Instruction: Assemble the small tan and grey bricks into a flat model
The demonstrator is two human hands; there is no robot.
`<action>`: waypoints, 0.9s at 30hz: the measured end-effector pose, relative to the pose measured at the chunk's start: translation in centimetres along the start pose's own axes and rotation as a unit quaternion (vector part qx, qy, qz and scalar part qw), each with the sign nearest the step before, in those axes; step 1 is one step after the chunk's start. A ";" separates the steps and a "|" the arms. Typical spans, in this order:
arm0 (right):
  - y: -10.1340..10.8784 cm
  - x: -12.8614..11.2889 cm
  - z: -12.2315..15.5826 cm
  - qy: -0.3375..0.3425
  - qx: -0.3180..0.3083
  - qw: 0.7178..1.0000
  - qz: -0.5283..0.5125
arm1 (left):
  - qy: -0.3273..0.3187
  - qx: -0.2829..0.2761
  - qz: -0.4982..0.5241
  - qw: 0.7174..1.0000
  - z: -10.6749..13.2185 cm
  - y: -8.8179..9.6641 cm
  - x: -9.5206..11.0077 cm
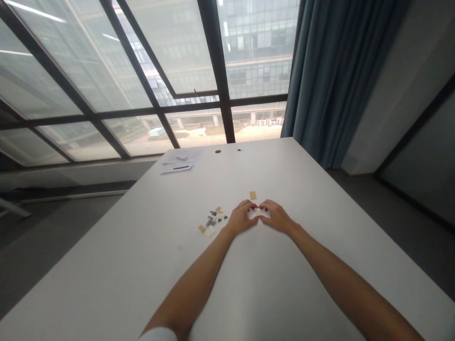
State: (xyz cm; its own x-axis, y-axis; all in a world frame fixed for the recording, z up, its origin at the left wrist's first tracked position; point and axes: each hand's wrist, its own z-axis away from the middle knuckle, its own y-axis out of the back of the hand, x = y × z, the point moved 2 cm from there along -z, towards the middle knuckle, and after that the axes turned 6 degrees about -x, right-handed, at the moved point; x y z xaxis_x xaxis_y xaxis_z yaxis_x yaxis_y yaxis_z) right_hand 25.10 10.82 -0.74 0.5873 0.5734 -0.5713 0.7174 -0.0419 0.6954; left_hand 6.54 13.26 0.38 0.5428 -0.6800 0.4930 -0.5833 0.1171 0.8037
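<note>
My left hand (pixel 243 218) and my right hand (pixel 276 215) meet over the table, thumbs and fingers curled toward each other. Between their fingertips is a small whitish piece (pixel 258 211), gripped from both sides; it looks like a toy building brick, partly covered by the fingers. Just beyond the hands lies a flat tan plate (pixel 252 195). To the left of my left hand is a loose group of small grey pieces (pixel 212 220), with tan, white and black ones among them. A tan piece (pixel 202 228) and a white piece (pixel 209 231) lie at its near side.
The white table (pixel 142 265) runs toward a large window. Papers (pixel 179 161) with a dark pen-like object (pixel 182 167) lie at its far left. A dark round object (pixel 218 151) and a small dark item (pixel 239 150) sit near the far edge. A blue curtain (pixel 327 85) hangs at right.
</note>
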 end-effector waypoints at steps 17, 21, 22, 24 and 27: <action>0.4 -0.1 0.6 0.017 0.004 1.000 -0.011 | -0.013 0.005 0.001 1.000 0.0 -0.1 0.5; 0.4 -0.1 0.7 0.013 0.006 1.000 -0.013 | -0.017 0.007 0.000 1.000 0.0 0.0 0.7; 0.4 -0.1 0.7 0.010 0.007 1.000 -0.015 | -0.018 0.008 -0.002 1.000 0.0 0.0 0.7; 0.4 -0.2 0.8 0.005 0.010 1.000 -0.020 | -0.019 0.009 -0.006 1.000 0.0 0.1 0.9; 0.4 -0.3 0.8 0.000 0.015 1.000 -0.028 | -0.022 0.012 -0.007 1.000 0.0 0.2 1.1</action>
State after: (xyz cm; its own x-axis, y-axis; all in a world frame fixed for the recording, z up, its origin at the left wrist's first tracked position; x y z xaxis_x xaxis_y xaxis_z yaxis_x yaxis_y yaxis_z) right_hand 25.49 10.01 -0.65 0.5456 0.5762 -0.6085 0.7598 -0.0337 0.6493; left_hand 7.00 12.57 1.06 0.5240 -0.7131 0.4658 -0.5907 0.0897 0.8019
